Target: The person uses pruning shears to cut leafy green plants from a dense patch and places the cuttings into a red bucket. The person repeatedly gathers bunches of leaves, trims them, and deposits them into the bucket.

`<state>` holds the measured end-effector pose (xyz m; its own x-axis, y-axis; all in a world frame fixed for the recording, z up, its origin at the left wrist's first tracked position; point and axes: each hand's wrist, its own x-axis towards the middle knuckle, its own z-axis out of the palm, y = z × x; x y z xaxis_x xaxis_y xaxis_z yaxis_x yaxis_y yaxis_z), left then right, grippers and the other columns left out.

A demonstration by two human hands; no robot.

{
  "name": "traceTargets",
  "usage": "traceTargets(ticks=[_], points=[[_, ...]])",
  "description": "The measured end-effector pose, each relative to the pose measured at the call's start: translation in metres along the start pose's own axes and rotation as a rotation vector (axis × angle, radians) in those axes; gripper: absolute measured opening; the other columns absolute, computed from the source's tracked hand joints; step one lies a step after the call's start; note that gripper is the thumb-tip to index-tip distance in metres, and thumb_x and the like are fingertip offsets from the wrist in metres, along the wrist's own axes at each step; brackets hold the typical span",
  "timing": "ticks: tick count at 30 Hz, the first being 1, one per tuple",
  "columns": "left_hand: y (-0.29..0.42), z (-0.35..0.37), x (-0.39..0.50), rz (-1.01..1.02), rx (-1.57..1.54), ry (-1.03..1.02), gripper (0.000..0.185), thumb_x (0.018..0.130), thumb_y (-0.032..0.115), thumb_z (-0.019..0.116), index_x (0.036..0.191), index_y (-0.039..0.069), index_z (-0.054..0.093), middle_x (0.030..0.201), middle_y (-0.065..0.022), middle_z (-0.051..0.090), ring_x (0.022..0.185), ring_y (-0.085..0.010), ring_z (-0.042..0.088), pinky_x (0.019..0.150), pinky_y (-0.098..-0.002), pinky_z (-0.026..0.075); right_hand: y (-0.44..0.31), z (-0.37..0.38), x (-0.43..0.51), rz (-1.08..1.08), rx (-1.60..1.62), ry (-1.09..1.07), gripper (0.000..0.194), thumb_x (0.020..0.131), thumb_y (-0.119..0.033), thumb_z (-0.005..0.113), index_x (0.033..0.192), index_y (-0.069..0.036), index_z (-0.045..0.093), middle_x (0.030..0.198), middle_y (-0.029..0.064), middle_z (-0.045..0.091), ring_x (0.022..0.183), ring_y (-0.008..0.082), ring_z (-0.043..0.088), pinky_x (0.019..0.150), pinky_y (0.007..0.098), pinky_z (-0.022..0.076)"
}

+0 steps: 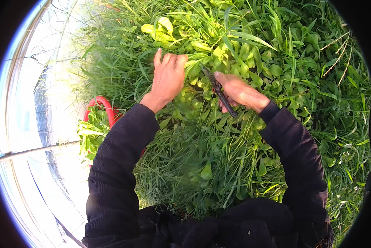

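My left hand (pixel 170 74) is closed around the leaves of a leafy green plant (pixel 197 62), its knuckles facing up. In my right hand (pixel 238 91) is a dark pair of garden snips (pixel 218 88), with the blades pointing up and left towards the base of those held leaves. Whether the blades touch the stem cannot be told. Broad-leaved greens (pixel 244 57) grow close around both hands, mixed with long grass. My right palm and part of the snips' handles are hidden.
A red container (pixel 100 99) holding picked green leaves (pixel 94 125) stands at the left, partly behind my left sleeve. Beyond it lies a pale, brightly lit sheet or wall (pixel 21 111) with a dark bar. Tall grass (pixel 188 161) fills the ground nearer my body, and dry seed stalks (pixel 343 55) lean at the upper right.
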<state>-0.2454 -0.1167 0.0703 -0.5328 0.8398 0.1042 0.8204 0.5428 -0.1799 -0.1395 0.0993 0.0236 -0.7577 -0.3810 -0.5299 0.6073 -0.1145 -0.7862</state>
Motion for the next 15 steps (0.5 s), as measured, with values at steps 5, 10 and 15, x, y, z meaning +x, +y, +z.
traceTargets(ticks=[5,10,15], points=[[0.005,-0.003,0.009,-0.076,-0.159,-0.012,0.033,0.082,-0.001,0.064,0.111,0.006,0.049,0.099,-0.0090,0.060,0.101,-0.0310,0.058,0.110,-0.0563,0.030,0.000,0.001,-0.001,-0.039,-0.002,0.029,0.058,0.106,-0.048,0.025,0.092,0.004,0.047,0.068,0.0120,0.059,0.048,0.0216,0.061,0.046,0.0309,0.0519],[0.008,-0.009,0.012,-0.143,-0.218,0.000,0.032,0.084,-0.001,0.064,0.111,0.005,0.049,0.099,-0.0116,0.063,0.099,-0.0338,0.060,0.108,-0.0567,0.032,0.001,-0.001,-0.010,-0.053,-0.022,0.033,0.058,0.106,-0.047,0.024,0.094,0.005,0.047,0.069,0.0109,0.055,0.050,0.0220,0.060,0.050,0.0338,0.0557],[0.016,-0.009,0.012,-0.141,-0.227,-0.026,0.032,0.084,-0.001,0.064,0.111,0.005,0.048,0.099,-0.0122,0.063,0.099,-0.0340,0.060,0.109,-0.0561,0.033,-0.002,-0.001,-0.014,-0.073,-0.059,0.066,0.059,0.107,-0.045,0.026,0.091,0.007,0.050,0.066,0.0115,0.056,0.047,0.0222,0.058,0.050,0.0342,0.0563]])
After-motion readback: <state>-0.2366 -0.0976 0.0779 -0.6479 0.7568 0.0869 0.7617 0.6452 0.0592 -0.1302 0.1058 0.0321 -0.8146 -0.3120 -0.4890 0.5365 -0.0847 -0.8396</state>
